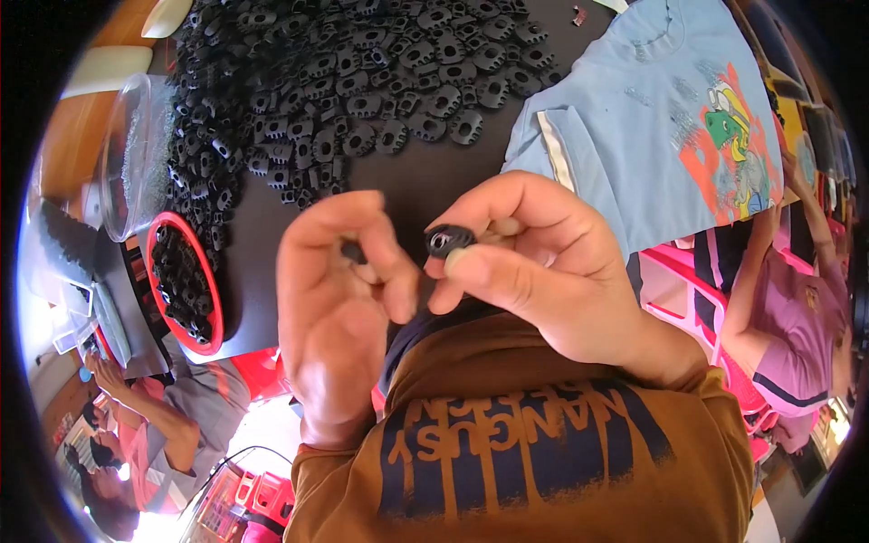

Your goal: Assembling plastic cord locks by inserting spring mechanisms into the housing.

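My right hand (552, 271) pinches a small black toothed plastic clip piece (450, 242) between thumb and fingers, with a shiny metallic bit showing in its middle. Beside it, a short gap away, my left hand (339, 290) is curled and slightly blurred. A dark spot shows among its fingers, and I cannot make out what it is. Beyond both hands, a large heap of loose black toothed clip pieces (362, 81) spreads over the dark table (262, 262), many with an oval hole.
A red-rimmed oval basket (215, 312) holds black pieces at the left table edge. Behind it stands a clear plastic tub (113, 172) with small glittering bits. A light blue printed T-shirt (625, 136) lies at right. Other people sit at left (163, 425) and right (797, 335).
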Motion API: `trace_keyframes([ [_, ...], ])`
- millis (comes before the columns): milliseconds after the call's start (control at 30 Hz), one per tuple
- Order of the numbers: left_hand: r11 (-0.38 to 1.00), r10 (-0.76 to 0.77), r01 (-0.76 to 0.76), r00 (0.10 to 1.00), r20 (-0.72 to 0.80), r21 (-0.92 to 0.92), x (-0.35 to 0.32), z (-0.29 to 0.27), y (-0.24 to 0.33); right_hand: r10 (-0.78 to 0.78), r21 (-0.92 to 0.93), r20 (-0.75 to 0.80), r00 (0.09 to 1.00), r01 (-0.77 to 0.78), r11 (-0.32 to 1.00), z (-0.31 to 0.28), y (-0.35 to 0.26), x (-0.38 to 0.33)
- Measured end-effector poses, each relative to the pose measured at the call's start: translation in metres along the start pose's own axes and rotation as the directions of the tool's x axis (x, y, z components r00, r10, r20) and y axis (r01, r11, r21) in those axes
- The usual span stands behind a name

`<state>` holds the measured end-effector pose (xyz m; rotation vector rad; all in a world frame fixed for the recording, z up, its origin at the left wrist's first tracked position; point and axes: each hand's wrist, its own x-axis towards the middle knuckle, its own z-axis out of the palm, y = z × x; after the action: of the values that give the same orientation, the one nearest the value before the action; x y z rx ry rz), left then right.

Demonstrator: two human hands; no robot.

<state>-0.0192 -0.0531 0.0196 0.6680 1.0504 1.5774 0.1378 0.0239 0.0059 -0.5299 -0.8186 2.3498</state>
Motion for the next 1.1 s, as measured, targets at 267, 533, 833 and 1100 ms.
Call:
trace_keyframes([
  [267, 0.990, -0.072, 0.067, 0.997, -0.037, -0.122, 0.004, -0.005, 0.001, -0.025, -0.050, 0.004, 1.000, 0.026, 0.998, -0.003, 0.000, 0.002],
  [533, 0.952, 0.205, -0.202, 0.979, 0.012, 0.232, 0.000, 0.007, -0.006, -0.058, -0.080, 0.092, 0.994, 0.066, 0.995, 0.000, 0.006, 0.005],
  [833, 0.599, 0.437, -0.468, 0.871, 0.224, 0.650, 0.005, -0.006, -0.021, -0.151, -0.042, 0.053, 0.987, 0.153, 0.987, 0.003, 0.013, 0.009],
  [1100, 0.523, 0.416, -0.341, 0.902, 0.114, 0.781, 0.003, 0.006, -0.005, -0.197, -0.044, 0.074, 0.978, 0.201, 0.979, 0.000, 0.016, 0.010],
])
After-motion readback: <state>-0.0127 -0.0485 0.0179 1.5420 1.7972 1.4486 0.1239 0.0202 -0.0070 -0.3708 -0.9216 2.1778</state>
